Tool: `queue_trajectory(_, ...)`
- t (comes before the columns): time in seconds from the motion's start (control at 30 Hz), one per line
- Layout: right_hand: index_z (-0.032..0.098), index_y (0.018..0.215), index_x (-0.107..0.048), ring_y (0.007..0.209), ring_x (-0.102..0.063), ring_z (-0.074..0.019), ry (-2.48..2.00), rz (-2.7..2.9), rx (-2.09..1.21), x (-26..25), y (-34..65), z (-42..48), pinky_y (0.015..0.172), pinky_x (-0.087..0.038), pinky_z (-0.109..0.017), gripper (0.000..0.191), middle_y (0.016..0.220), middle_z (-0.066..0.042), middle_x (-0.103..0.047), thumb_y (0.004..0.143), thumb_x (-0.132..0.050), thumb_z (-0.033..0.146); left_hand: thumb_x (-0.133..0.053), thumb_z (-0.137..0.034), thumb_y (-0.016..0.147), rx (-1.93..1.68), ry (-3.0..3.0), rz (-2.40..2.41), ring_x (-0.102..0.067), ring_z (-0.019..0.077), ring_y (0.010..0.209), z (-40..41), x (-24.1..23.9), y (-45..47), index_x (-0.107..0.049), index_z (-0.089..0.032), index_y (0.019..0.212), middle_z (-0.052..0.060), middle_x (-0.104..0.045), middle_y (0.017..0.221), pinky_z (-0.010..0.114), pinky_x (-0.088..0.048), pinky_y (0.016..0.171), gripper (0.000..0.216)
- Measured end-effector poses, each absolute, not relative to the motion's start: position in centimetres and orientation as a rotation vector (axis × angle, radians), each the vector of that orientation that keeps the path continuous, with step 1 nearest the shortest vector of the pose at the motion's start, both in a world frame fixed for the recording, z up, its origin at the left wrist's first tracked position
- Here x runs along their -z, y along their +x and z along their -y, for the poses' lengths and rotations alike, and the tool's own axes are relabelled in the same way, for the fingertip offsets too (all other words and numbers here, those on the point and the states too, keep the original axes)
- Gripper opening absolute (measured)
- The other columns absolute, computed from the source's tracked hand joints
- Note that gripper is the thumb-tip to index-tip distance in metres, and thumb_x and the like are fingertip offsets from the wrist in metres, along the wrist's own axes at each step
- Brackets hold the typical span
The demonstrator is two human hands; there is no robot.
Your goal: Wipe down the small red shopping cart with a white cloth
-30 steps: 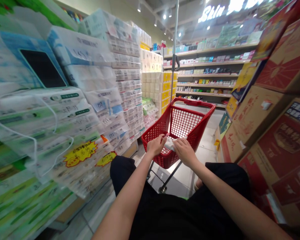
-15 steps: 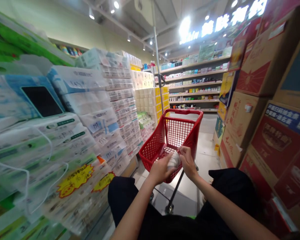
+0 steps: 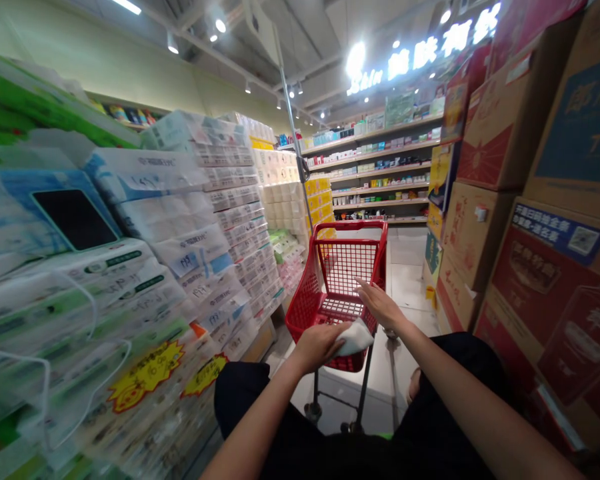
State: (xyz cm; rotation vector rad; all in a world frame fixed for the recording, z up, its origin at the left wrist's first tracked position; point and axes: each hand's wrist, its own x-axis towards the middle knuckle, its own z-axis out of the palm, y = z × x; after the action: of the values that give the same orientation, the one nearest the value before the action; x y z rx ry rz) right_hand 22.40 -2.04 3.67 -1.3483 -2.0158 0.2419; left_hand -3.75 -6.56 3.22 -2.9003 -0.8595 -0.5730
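Observation:
My left hand (image 3: 320,345) grips a folded white cloth (image 3: 356,337), which sticks out past the fingertips over the near end of a red shopping cart (image 3: 347,267). Whether it is fabric or a paper wipe cannot be made out. My right hand (image 3: 380,305) hovers above the cart's right side, fingers stretched out and holding nothing. The cart stands between my knees, its plastic mesh basket facing me and its handle at the far end. A small gap parts the right hand from the cloth.
Stacked tissue packs (image 3: 200,233) line the left side, with a phone (image 3: 75,219) and a white cable (image 3: 93,393) on them. Cardboard boxes (image 3: 480,227) tower on the right. A metal pole (image 3: 290,120) rises behind the cart. Stocked shelves (image 3: 380,173) fill the back.
My right hand has come away from the cloth and opened. The left hand keeps the cloth, now flatter and a little lower. The cart appears shifted and turned slightly in view.

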Motion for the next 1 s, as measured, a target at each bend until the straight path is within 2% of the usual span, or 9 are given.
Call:
queue_trajectory(0.1,0.024,0.149,-0.031,0.135,-0.041,-0.0189,-1.458,2.056,-0.150,-4.1,23.4,1.6,0.117,-0.020,-0.045,0.062,0.140,-0.006,-0.053,0.098,-0.015,0.056,-0.040,-0.045,0.099,0.535,-2.831,0.788,-0.059,0.0192,0.101,4.4,-2.9,-7.7,-0.044,-0.029,0.139,0.004,-0.064,0.109,0.033,-0.045,0.091,0.043)
queue_trajectory(0.17,0.022,0.142,-0.044,0.133,-0.043,-0.0212,-1.513,2.077,-0.082,-4.5,23.2,1.9,0.116,-0.019,-0.046,0.063,0.139,-0.008,-0.053,0.097,-0.017,0.058,-0.043,-0.045,0.098,0.519,-2.756,0.830,-0.058,0.0186,0.093,3.1,-2.3,-9.4,-0.048,-0.028,0.135,0.005,-0.063,0.100,0.033,-0.045,0.089,0.042)
queue_trajectory(0.3,0.024,0.108,-0.068,0.117,-0.056,-0.0233,-1.563,2.190,0.089,-5.0,19.9,4.4,0.115,-0.014,-0.048,0.062,0.112,-0.008,-0.070,0.096,-0.020,0.061,-0.044,-0.044,0.097,0.505,-2.635,0.932,-0.055,0.0186,0.088,2.0,-1.2,-9.6,-0.057,-0.025,0.123,0.005,-0.060,0.095,0.033,-0.044,0.086,0.034)
queue_trajectory(0.4,0.023,0.093,-0.070,0.097,-0.064,-0.0223,-1.605,2.318,0.118,-4.7,16.2,7.3,0.104,-0.030,-0.044,0.067,0.093,-0.008,-0.073,0.097,-0.014,0.061,-0.045,-0.044,0.096,0.501,-2.595,0.970,-0.054,0.0190,0.087,2.6,-1.0,-7.8,-0.058,-0.024,0.119,0.005,-0.059,0.093,0.033,-0.043,0.084,0.032)
queue_trajectory(0.47,0.021,0.097,-0.068,0.089,-0.066,-0.0231,-1.672,2.342,0.073,-4.2,14.7,8.8,0.088,-0.041,-0.038,0.068,0.092,-0.010,-0.073,0.095,-0.015,0.064,-0.045,-0.046,0.096,0.508,-2.579,0.993,-0.054,0.0196,0.086,3.4,-1.0,-6.1,-0.058,-0.023,0.117,0.005,-0.059,0.091,0.032,-0.043,0.080,0.034)
queue_trajectory(0.53,0.021,0.108,-0.064,0.085,-0.067,-0.0237,-1.724,2.310,0.071,-3.5,14.7,9.7,0.075,-0.042,-0.034,0.066,0.092,-0.011,-0.072,0.094,-0.017,0.065,-0.043,-0.047,0.097,0.528,-2.565,1.022,-0.054,0.0199,0.084,4.5,-1.0,-4.4,-0.059,-0.023,0.116,0.005,-0.059,0.089,0.032,-0.043,0.077,0.034)
queue_trajectory(0.7,0.027,0.132,-0.049,0.084,-0.068,-0.0214,-1.618,2.253,0.154,-2.2,19.7,9.6,0.070,-0.041,-0.030,0.056,0.092,-0.006,-0.073,0.098,-0.018,0.058,-0.037,-0.048,0.098,0.548,-2.633,0.928,-0.058,0.0193,0.082,6.1,-1.3,-1.3,-0.058,-0.023,0.117,0.006,-0.063,0.090,0.031,-0.044,0.075,0.038)
queue_trajectory(0.87,0.025,0.144,-0.037,0.081,-0.068,-0.0183,-1.520,2.185,0.128,-1.7,24.1,8.7,0.071,-0.043,-0.029,0.054,0.095,-0.004,-0.073,0.099,-0.024,0.052,-0.038,-0.027,0.101,0.517,-2.736,0.598,-0.061,0.0150,0.101,5.1,-2.5,-1.9,-0.053,-0.024,0.125,0.004,-0.066,0.103,0.034,-0.037,0.103,0.029)
queue_trajectory(1.0,0.028,0.138,-0.045,0.082,-0.068,-0.0178,-1.484,2.230,0.160,-2.1,25.5,8.2,0.072,-0.042,-0.029,0.047,0.094,-0.002,-0.073,0.100,-0.025,0.048,-0.040,-0.025,0.100,0.504,-2.754,0.478,-0.054,0.0129,0.120,3.5,-3.3,-3.9,-0.052,-0.028,0.127,0.002,-0.063,0.121,0.034,-0.026,0.115,0.030)
